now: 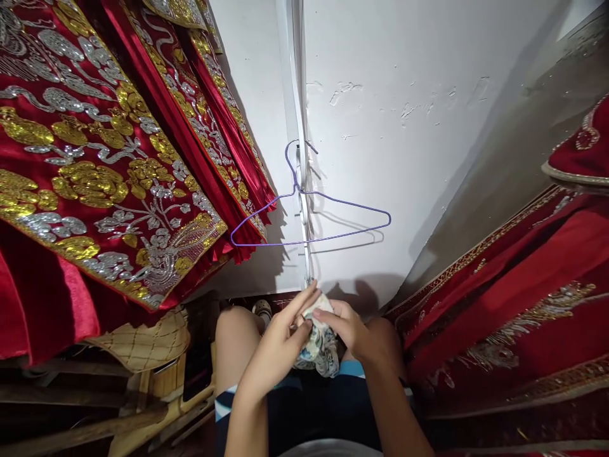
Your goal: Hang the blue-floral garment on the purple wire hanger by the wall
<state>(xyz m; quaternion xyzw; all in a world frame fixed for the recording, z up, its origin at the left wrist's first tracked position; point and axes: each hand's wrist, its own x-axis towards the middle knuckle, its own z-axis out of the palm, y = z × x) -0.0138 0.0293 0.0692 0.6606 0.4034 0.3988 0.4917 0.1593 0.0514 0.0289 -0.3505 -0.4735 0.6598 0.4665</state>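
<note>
A bunched piece of thin cloth (318, 346), pale with a blue and green print, is between my hands above my lap. My left hand (294, 325) grips its upper left side, fingers pointing up and thumb bent against the fabric. From the other side my right hand (346, 324) pinches the white top part between thumb and fingers. The lower part of the cloth hangs in folds between my thighs. Beyond my hands, a purple wire hanger (311, 241) with nothing on it hangs by its hook from a white upright strip (304, 209) on the wall.
Red garments with gold and silver embroidery (95, 184) hang at the left. More red embroidered fabric (523, 317) is at the right. A wooden chair (143, 381) with a quilted yellow cushion (147, 339) stands at lower left, a dark phone-like object (198, 368) beside it. The white wall (380, 127) faces me.
</note>
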